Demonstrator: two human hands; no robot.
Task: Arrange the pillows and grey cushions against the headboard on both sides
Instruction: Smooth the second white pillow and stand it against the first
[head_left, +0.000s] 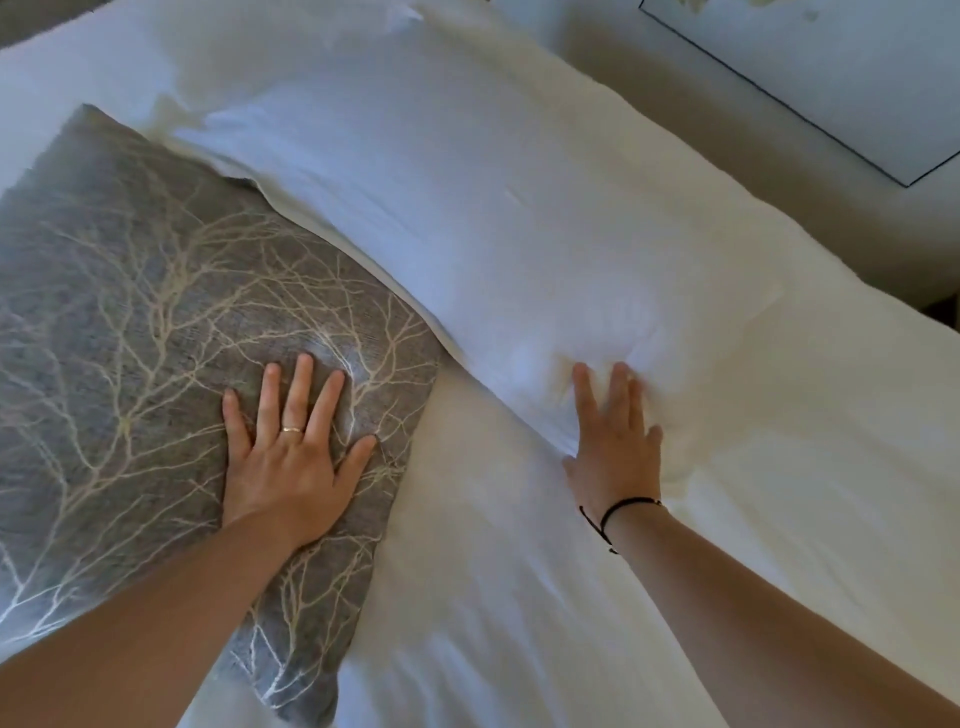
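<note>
A grey cushion (140, 312) with a pale branch pattern lies at the left on the white bed. My left hand (291, 452) presses flat on its right part, fingers spread and straight. To its right lies a large white pillow (467, 208), stretching from the upper left toward the middle. My right hand (615, 441) presses against the pillow's near corner with straight fingers, denting the fabric. Another white pillow's edge (400, 13) shows at the top. The headboard is out of view.
White bedding (519, 597) covers the mattress below and to the right of the pillow. A beige wall or floor band (727, 130) runs along the bed's far side. A pale framed panel (831, 67) sits at the top right.
</note>
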